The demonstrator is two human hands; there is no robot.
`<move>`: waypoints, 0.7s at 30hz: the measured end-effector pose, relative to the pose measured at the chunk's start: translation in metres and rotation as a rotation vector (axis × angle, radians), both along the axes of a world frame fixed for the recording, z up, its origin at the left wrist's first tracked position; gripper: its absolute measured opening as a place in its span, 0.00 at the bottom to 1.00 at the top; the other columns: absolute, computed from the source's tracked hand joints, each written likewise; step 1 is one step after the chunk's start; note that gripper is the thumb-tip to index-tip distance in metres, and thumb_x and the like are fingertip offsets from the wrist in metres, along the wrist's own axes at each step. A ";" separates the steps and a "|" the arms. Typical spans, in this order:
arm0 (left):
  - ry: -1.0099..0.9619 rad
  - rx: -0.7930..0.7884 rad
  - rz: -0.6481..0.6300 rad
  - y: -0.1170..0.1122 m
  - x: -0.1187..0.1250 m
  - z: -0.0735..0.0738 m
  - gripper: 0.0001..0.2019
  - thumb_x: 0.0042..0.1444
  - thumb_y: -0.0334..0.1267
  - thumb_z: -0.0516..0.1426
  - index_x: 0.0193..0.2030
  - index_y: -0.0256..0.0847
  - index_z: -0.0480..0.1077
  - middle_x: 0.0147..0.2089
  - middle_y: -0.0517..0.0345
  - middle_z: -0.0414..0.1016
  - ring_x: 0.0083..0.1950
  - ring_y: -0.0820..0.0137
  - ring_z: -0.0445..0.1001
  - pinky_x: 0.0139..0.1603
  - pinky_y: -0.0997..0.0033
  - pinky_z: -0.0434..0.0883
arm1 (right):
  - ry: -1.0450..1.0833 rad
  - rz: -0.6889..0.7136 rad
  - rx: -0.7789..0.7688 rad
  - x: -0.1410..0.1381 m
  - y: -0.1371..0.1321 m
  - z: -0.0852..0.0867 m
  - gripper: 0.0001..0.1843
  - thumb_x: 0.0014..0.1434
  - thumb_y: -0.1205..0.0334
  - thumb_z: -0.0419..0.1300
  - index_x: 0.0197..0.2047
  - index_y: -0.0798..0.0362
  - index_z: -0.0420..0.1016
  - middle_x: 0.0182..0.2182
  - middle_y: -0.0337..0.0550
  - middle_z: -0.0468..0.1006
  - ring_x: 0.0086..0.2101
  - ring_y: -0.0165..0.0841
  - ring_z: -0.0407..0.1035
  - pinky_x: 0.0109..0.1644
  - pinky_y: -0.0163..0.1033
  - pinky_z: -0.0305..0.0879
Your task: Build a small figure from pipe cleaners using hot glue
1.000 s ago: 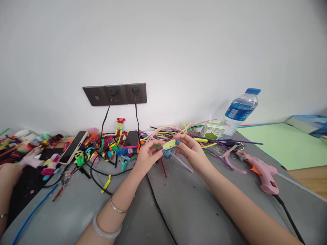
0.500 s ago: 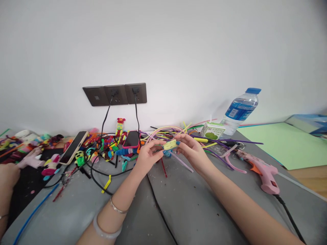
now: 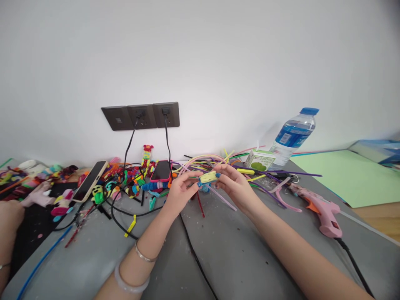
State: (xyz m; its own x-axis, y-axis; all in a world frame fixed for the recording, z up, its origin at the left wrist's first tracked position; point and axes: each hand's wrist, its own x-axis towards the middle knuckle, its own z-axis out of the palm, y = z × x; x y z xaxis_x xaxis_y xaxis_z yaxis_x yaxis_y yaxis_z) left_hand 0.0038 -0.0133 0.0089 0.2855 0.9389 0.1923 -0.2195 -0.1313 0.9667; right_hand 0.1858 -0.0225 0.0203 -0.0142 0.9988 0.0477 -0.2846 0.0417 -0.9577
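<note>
Between my two hands is a small pale-yellow fuzzy piece [image 3: 208,178], which looks like bent pipe cleaner, held above the grey table [image 3: 162,258]. My left hand [image 3: 183,189] pinches its left end with thumb and fingers. At the right end, my right hand [image 3: 233,183] grips it between thumb and forefinger. A bit of blue fuzzy material [image 3: 204,188] shows just below the piece; whether it is joined to it I cannot tell. Behind my hands lies a heap of coloured pipe cleaners [image 3: 200,160], and a lilac one [image 3: 221,197] sticks out under my right hand.
A pink glue gun [image 3: 325,212] lies at right, near green paper [image 3: 337,177]. A water bottle [image 3: 293,135] and drink carton [image 3: 259,160] stand behind. Two phones, one pink-cased [image 3: 161,171], small fuzzy figures [image 3: 147,154] and black cables [image 3: 195,254] crowd the left. Another person's hand [image 3: 11,216] is far left.
The yellow piece has turned slightly in my fingers, and my left thumb has shifted a little. Both hands stay in nearly the same place.
</note>
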 end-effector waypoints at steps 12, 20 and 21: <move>-0.027 -0.016 -0.002 -0.001 0.001 0.001 0.16 0.49 0.42 0.66 0.44 0.39 0.75 0.49 0.48 0.75 0.46 0.65 0.77 0.44 0.67 0.78 | 0.036 0.018 -0.023 -0.001 -0.001 0.001 0.15 0.48 0.56 0.68 0.38 0.50 0.72 0.33 0.37 0.75 0.28 0.28 0.69 0.29 0.34 0.65; 0.000 -0.007 0.013 0.001 0.000 0.000 0.14 0.51 0.41 0.65 0.43 0.39 0.75 0.50 0.48 0.76 0.46 0.65 0.77 0.43 0.67 0.78 | 0.028 0.040 -0.027 -0.003 -0.004 0.003 0.14 0.48 0.56 0.68 0.38 0.49 0.72 0.33 0.38 0.74 0.29 0.29 0.70 0.29 0.34 0.65; 0.004 -0.003 0.014 0.001 0.000 -0.001 0.13 0.51 0.41 0.64 0.43 0.39 0.75 0.50 0.48 0.76 0.45 0.65 0.77 0.42 0.68 0.78 | 0.020 0.039 -0.022 -0.003 -0.003 0.003 0.14 0.49 0.56 0.68 0.38 0.49 0.72 0.33 0.38 0.74 0.29 0.29 0.70 0.29 0.34 0.65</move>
